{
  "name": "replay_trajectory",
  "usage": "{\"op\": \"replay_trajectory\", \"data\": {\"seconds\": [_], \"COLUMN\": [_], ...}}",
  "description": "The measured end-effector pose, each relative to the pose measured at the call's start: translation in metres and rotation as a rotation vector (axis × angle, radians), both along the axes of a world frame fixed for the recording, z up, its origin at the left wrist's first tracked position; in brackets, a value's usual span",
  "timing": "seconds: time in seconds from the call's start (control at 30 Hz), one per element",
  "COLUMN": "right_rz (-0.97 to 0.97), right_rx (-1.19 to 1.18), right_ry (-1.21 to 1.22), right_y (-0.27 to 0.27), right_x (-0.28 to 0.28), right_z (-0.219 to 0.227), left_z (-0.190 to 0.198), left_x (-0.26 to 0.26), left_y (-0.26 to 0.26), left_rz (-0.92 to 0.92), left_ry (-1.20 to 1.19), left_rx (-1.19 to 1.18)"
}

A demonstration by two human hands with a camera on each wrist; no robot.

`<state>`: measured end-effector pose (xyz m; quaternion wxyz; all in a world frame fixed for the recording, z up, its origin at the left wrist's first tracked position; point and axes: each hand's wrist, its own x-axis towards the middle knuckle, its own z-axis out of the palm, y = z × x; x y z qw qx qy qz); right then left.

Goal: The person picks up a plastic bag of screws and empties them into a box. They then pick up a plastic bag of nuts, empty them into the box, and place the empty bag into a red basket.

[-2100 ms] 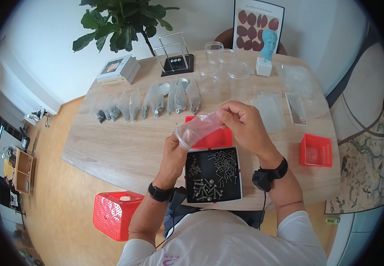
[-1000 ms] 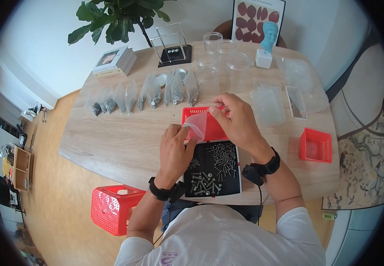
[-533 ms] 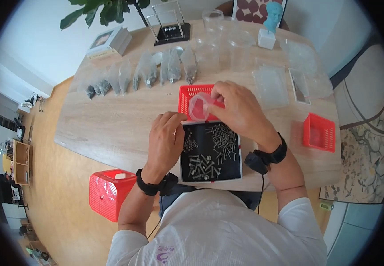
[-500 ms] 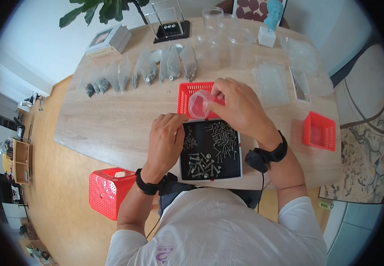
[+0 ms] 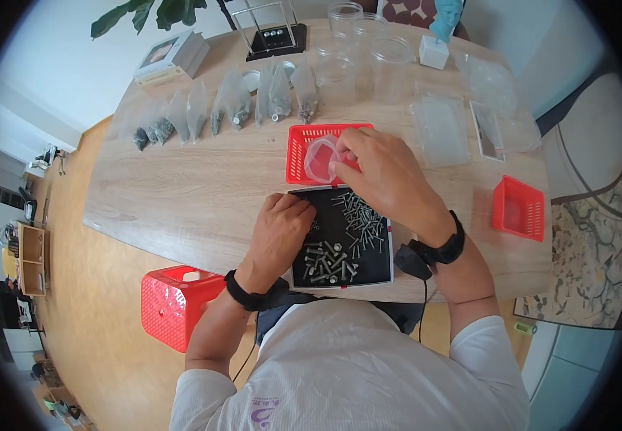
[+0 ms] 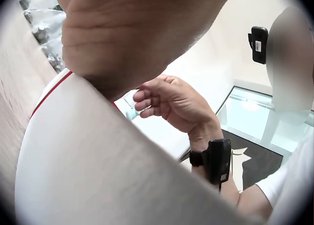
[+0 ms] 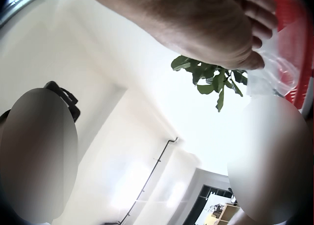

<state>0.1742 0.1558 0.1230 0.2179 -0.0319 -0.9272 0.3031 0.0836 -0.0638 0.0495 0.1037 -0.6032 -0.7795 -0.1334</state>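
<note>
My right hand (image 5: 381, 169) pinched the clear bag (image 5: 321, 159) over the red basket (image 5: 297, 152). I couldn't tell what my left hand (image 5: 280, 233) held at the tray (image 5: 391, 258). Tiny rings (image 5: 316, 225) could spill if the bag flopped shut.

Stacked books (image 5: 172, 59) beside Newton's cradle (image 5: 276, 44) — leafy plant (image 5: 174, 11) behind; blue bust (image 5: 445, 20) on white block (image 5: 434, 53) — red stool (image 5: 166, 309) on floor (image 5: 109, 251).

A pale wooden table (image 5: 160, 194) is standing on a honey-coloured floor (image 5: 88, 244), and white walls (image 5: 52, 68) are rising beyond. A red stool (image 5: 166, 312) is sitting by the table's near left edge; farther left, a wooden shelf (image 5: 34, 274) is standing. A leafy plant (image 5: 142, 13) is spreading behind the table. In the right wrist view, bright light (image 7: 127, 183) is washing a wall where a thin dark pipe (image 7: 151, 176) is running.
</note>
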Motion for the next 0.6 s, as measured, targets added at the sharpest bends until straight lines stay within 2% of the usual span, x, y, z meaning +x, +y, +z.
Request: {"op": "replay_trajectory", "data": {"seconds": [0.07, 0.13, 0.17, 0.23, 0.27, 0.33, 0.5, 0.6], "right_rz": [-0.006, 0.132, 0.132, 0.312, 0.315, 0.367, 0.341, 0.298], "right_rx": [-0.056, -0.088, -0.083, -0.043, -0.036, 0.126, 0.177, 0.161], "right_ry": [0.004, -0.082, -0.082, -0.234, -0.237, -0.323, -0.392, -0.396], "right_y": [-0.005, -0.012, -0.013, -0.014, -0.018, -0.025, -0.035, -0.035], "right_x": [0.006, 0.012, 0.013, 0.013, 0.012, 0.010, 0.004, 0.009], "right_z": [0.010, 0.015, 0.012, 0.000, -0.005, -0.016, -0.049, -0.052], "left_z": [0.003, 0.004, 0.004, 0.003, 0.001, 0.000, -0.003, 0.003], "left_x": [0.002, 0.002, 0.001, -0.001, -0.002, -0.004, -0.006, -0.008], "left_y": [0.003, 0.003, 0.004, 0.003, 0.003, 0.005, 0.006, 0.003], "left_rz": [0.011, 0.022, 0.020, 0.022, 0.019, 0.022, 0.018, 0.012], "left_ry": [-0.034, -0.067, -0.075, -0.086, -0.123, -0.163, -0.268, -0.372], "left_rx": [-0.038, -0.077, -0.092, -0.101, -0.088, -0.066, -0.049, 0.033]}}
